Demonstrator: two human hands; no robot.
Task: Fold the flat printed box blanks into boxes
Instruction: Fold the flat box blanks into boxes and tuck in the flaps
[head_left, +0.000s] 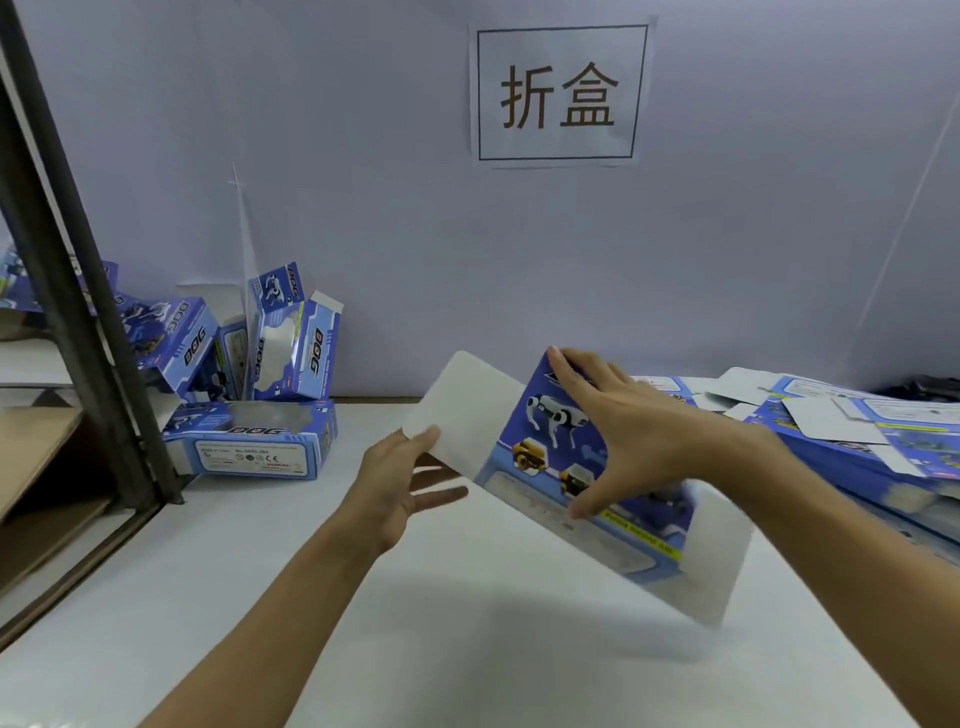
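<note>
A blue printed box blank (540, 457) with a robot dog picture hangs tilted above the white table (467, 649). My right hand (639, 431) grips its printed panel from above, fingers on the far edge and thumb on the near side. My left hand (402, 478) holds the blank's white end flap (467, 405), thumb on top and fingers spread below. Another white flap sticks out at the lower right. A stack of flat blanks (852, 436) lies to the right. Several folded boxes (260, 374) are piled at the back left.
A dark metal shelf post (78, 291) slants down the left side, with brown cardboard (36, 452) on the shelf behind it. A pale wall with a paper sign (558, 93) closes off the back of the table.
</note>
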